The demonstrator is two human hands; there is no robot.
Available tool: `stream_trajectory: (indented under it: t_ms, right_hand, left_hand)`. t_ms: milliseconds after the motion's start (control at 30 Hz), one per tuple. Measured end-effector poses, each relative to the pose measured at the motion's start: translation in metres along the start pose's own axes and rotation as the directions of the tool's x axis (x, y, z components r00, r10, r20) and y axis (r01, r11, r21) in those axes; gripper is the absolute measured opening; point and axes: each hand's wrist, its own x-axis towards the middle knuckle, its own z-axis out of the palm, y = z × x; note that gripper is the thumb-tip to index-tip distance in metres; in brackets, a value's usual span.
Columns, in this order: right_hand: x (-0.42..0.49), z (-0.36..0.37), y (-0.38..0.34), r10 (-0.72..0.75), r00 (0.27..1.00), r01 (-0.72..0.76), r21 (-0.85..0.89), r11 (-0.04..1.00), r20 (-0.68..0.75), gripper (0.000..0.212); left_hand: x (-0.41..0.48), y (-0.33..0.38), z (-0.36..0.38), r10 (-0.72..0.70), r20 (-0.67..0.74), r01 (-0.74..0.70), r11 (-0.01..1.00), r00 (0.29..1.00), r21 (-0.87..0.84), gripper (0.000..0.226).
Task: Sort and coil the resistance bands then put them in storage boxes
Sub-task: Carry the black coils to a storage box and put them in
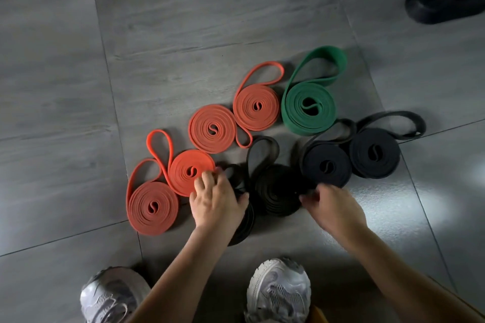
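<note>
Grasps a black coil (245,225) in left hand (217,203); pinches second coil (278,191) at its edge with right hand (334,208).

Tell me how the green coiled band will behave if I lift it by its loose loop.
The green band would probably unwind: its loose loop is free and nothing visibly binds the coil. It looks floppy, since the loop curves softly. Lying flat on the floor, it seems unlikely to roll.
</note>
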Motion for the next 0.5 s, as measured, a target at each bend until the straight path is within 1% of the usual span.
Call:
stream_trajectory:
  t_ms: [67, 100, 133, 167, 200, 233, 267, 333, 367, 400, 433, 467, 500]
  right_hand:
    - [-0.003, 0.007, 0.005, 0.063, 0.995, -0.071, 0.109, 0.992, 0.074, 0.032]
    - [-0.004, 0.01, 0.005, 0.084, 0.99, -0.105, 0.195, 0.975, 0.111, 0.034]
    - [-0.003, 0.013, 0.004, 0.099, 0.985, -0.138, 0.297, 0.945, 0.144, 0.032]
    - [-0.003, 0.015, 0.0, 0.124, 0.978, -0.184, 0.412, 0.893, 0.168, 0.027]
    - [-0.002, 0.017, -0.004, 0.158, 0.97, -0.235, 0.538, 0.81, 0.186, 0.019]
    - [-0.001, 0.017, -0.008, 0.207, 0.955, -0.295, 0.649, 0.701, 0.212, 0.02]
    - [0.001, 0.018, -0.01, 0.259, 0.932, -0.359, 0.743, 0.565, 0.253, 0.029]
    - [0.0, 0.018, -0.016, 0.312, 0.867, -0.477, 0.827, 0.296, 0.389, 0.03]
    - [-0.001, 0.017, -0.018, 0.308, 0.838, -0.52, 0.832, 0.195, 0.451, 0.031]
    - [-0.003, 0.017, -0.02, 0.289, 0.818, -0.547, 0.828, 0.122, 0.497, 0.038]
    - [-0.004, 0.017, -0.021, 0.272, 0.803, -0.567, 0.82, 0.078, 0.53, 0.047]
    - [-0.005, 0.017, -0.023, 0.263, 0.797, -0.576, 0.815, 0.057, 0.545, 0.053]
    - [-0.006, 0.017, -0.024, 0.266, 0.795, -0.576, 0.816, 0.046, 0.546, 0.054]
  left_hand:
    - [0.017, 0.018, -0.008, 0.086, -0.104, -0.083, 0.996, 0.991, 0.034, 0.074]
    - [0.027, 0.026, -0.01, 0.12, -0.099, -0.116, 0.992, 0.988, 0.042, 0.07]
    - [0.036, 0.035, -0.011, 0.133, -0.049, -0.13, 0.99, 0.99, 0.045, 0.067]
    - [0.043, 0.043, -0.011, 0.128, 0.031, -0.129, 0.991, 0.991, 0.043, 0.065]
    - [0.049, 0.05, -0.01, 0.123, 0.108, -0.126, 0.991, 0.987, 0.031, 0.064]
    - [0.053, 0.057, -0.009, 0.132, 0.163, -0.136, 0.991, 0.978, 0.01, 0.062]
    - [0.056, 0.062, -0.006, 0.166, 0.201, -0.167, 0.986, 0.965, -0.015, 0.059]
    - [0.057, 0.069, -0.002, 0.313, 0.261, -0.316, 0.948, 0.913, -0.031, 0.054]
    - [0.056, 0.07, -0.001, 0.383, 0.288, -0.393, 0.919, 0.878, -0.025, 0.051]
    - [0.056, 0.071, 0.0, 0.427, 0.311, -0.442, 0.897, 0.849, -0.027, 0.05]
    - [0.057, 0.07, 0.0, 0.448, 0.333, -0.462, 0.886, 0.829, -0.04, 0.051]
    - [0.058, 0.068, 0.0, 0.455, 0.348, -0.466, 0.883, 0.82, -0.056, 0.052]
    - [0.06, 0.066, -0.002, 0.458, 0.352, -0.464, 0.883, 0.816, -0.074, 0.054]
